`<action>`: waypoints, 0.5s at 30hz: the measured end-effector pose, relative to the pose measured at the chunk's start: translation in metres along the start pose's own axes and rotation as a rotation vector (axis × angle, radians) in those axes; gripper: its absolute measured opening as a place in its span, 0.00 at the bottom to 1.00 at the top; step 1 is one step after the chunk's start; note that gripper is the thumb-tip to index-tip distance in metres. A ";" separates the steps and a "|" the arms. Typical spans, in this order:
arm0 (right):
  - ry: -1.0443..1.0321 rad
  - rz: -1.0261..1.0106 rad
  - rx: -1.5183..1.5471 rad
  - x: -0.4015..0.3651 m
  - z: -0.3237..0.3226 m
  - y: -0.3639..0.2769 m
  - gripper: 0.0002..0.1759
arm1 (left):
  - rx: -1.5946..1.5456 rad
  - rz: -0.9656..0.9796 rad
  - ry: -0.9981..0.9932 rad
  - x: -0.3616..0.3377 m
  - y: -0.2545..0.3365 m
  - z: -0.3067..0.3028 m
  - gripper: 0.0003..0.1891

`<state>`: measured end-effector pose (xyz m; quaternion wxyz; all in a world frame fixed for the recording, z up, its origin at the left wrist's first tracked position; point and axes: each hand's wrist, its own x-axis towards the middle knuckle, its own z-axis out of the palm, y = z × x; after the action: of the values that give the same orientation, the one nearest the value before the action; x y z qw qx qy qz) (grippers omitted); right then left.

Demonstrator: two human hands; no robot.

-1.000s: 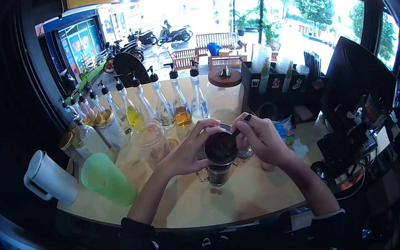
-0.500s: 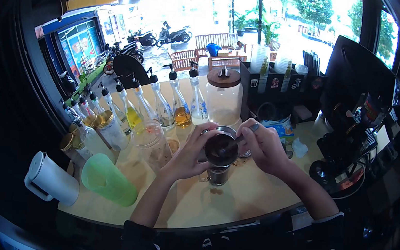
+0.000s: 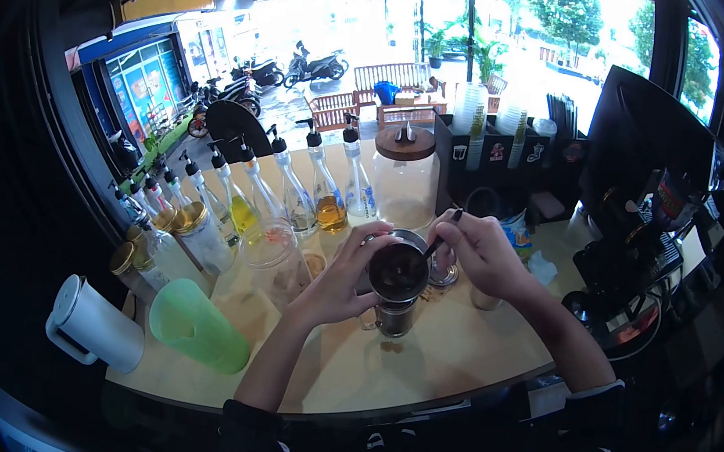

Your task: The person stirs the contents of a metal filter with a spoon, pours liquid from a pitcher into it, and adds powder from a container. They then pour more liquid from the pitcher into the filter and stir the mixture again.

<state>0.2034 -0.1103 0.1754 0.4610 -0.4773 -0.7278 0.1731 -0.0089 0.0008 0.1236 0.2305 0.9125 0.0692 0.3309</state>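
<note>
My left hand (image 3: 340, 278) is wrapped around the side of a round dark metal cup (image 3: 399, 272), tilted so that its mouth faces me; dark contents show inside. Pinched in my right hand (image 3: 478, 254) is a slim dark spoon (image 3: 432, 244). It slants down to the cup's right rim, and its lower end cannot be made out. Directly below the cup, a small glass mug (image 3: 393, 320) stands on the counter, its top hidden by the cup. Behind my right fingers, a glass base (image 3: 443, 275) partly shows.
Pump bottles (image 3: 330, 196) line the counter's far left edge. A green pitcher (image 3: 200, 325), a white jug (image 3: 96, 322) and a clear jar (image 3: 275, 257) stand left. Behind are a wooden-lidded jar (image 3: 404, 177) and a cup organizer (image 3: 498, 148). A dark monitor (image 3: 652, 151) stands right.
My right hand has shifted slightly, and the spoon now stands more upright at the cup's right rim instead of reaching across its middle. My left hand and the cup have hardly moved.
</note>
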 end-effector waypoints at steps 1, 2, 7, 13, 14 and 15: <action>0.013 0.000 0.039 0.001 0.000 0.002 0.16 | 0.001 -0.001 0.003 0.000 0.000 -0.001 0.41; 0.026 0.001 0.078 0.001 0.000 0.003 0.16 | 0.008 -0.013 -0.005 -0.001 -0.001 -0.001 0.41; -0.055 -0.031 0.063 0.002 -0.002 0.005 0.16 | 0.020 -0.001 -0.005 -0.001 -0.001 0.002 0.41; -0.010 0.030 0.186 -0.004 0.000 0.012 0.17 | 0.066 -0.058 0.050 -0.005 -0.004 0.007 0.42; 0.042 0.093 0.296 -0.005 0.001 0.012 0.17 | 0.041 -0.098 0.080 -0.005 -0.003 0.009 0.42; 0.095 0.157 0.406 -0.006 0.001 0.012 0.17 | 0.016 -0.139 0.110 -0.005 -0.002 0.012 0.42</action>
<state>0.2097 -0.1088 0.1633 0.5666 -0.4375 -0.6161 0.3286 -0.0055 -0.0031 0.1114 0.2415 0.8877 0.1476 0.3631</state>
